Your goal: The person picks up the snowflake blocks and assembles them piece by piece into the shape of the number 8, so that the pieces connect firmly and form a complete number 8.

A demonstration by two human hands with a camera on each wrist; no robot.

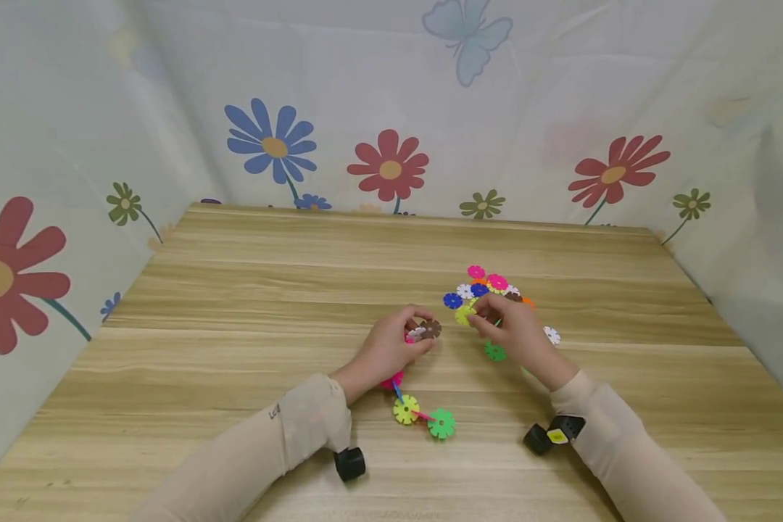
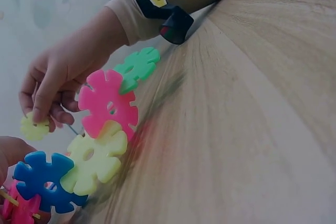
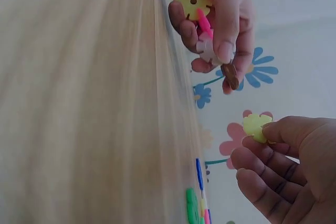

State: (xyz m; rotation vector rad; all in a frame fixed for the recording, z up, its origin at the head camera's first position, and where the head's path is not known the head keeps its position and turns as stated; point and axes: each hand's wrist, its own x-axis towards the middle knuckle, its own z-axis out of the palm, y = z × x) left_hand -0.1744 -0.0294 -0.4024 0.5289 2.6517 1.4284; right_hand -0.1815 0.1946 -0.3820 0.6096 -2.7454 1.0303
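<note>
Right grip (image 1: pixel 512 326): 1 flower-shaped disc (image 3: pixel 255 126) (yellow plastic)

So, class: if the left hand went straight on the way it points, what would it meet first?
Probably the yellow disc pinched by the right hand, beyond the brown disc in the left hand; depth is unclear, so it might just miss.
</note>
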